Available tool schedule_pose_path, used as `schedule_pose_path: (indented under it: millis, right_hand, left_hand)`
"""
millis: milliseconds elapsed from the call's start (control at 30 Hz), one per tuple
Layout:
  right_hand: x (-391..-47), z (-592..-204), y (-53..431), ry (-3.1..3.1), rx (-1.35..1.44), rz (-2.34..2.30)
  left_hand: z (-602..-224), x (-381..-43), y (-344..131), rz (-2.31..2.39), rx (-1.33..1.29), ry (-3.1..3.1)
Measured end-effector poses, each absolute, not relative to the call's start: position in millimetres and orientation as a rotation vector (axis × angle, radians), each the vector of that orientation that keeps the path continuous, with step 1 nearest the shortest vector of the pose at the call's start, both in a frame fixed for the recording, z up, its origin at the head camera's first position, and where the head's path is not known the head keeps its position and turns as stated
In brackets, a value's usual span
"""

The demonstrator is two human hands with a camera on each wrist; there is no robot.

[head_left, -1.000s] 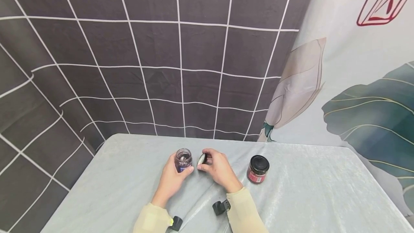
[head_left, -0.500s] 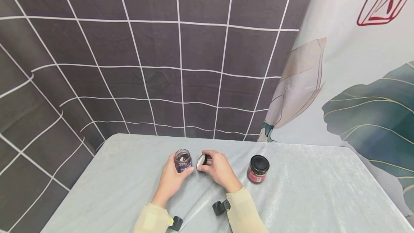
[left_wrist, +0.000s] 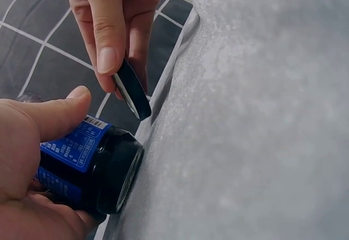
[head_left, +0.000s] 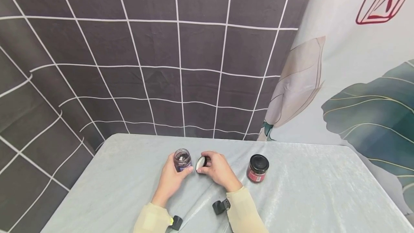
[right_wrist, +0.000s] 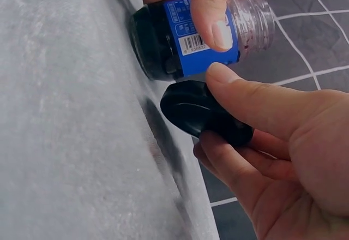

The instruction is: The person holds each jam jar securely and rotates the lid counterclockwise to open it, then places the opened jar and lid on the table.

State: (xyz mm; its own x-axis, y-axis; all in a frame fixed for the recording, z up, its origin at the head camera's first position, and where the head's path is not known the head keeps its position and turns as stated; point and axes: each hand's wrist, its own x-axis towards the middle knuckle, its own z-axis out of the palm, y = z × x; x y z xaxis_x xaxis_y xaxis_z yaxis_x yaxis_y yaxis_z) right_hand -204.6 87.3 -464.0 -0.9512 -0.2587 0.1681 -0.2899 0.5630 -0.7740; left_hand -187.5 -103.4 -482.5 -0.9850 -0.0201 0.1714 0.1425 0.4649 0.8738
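My left hand (head_left: 171, 177) grips an uncapped glass jar (head_left: 183, 161) round its body, thumb across the front. In the right wrist view the jar (right_wrist: 202, 33) shows dark contents, a blue label with a barcode and a bare threaded neck. Just to its right, my right hand (head_left: 220, 169) pinches a black jar lid (head_left: 201, 163) between thumb and fingers. The lid is tilted on edge, its pale inner side turned toward the jar in the head view. In the left wrist view the lid (left_wrist: 132, 90) is apart from the jar, near the cloth.
A second jar (head_left: 258, 169) with a black lid and red label stands upright right of my right hand. Pale grey cloth covers the table (head_left: 307, 190). Behind it hang a dark gridded curtain (head_left: 200, 46) and a white leaf-patterned one (head_left: 343, 118).
The lid has turned slightly, showing more of its pale inner side, and has shifted a little left with my right hand. My left hand keeps its hold on the jar.
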Motion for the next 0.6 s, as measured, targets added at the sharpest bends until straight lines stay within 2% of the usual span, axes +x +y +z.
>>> schedule_pose_path:
  millis: [600]
  right_hand:
    - [-204.7, -467.1, 89.8, -2.753, 0.554, 1.268]
  left_hand:
    - [-484.6, -187.8, -104.8, -1.57, -0.089, -2.569]
